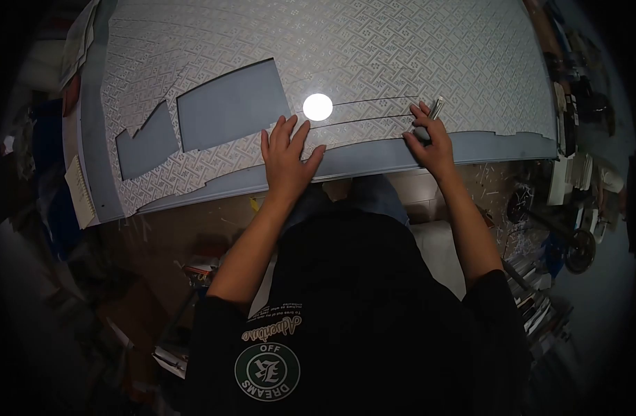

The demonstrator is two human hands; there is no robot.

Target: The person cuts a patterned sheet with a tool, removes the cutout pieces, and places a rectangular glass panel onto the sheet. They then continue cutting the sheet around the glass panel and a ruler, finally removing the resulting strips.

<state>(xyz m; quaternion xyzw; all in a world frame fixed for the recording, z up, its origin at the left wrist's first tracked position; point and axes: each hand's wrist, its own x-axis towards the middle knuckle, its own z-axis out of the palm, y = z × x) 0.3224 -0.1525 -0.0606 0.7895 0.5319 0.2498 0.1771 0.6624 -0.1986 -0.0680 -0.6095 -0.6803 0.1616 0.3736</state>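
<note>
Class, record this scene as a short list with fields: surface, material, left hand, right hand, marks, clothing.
Surface: grey table
Material: patterned sheet with two openings at the left, the larger four-sided
Left hand: fingers spread, resting on the sheet
Right hand: holding a silver tool
Marks: two long dark lines across the sheet
Clothing: black printed shirt

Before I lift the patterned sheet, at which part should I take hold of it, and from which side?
Probably by its near edge, just right of the right hand, coming from the person's side. The sheet lies flat there, and bare table in front leaves room. Avoid the left part: the bands around the openings look narrow and may tear.
</note>
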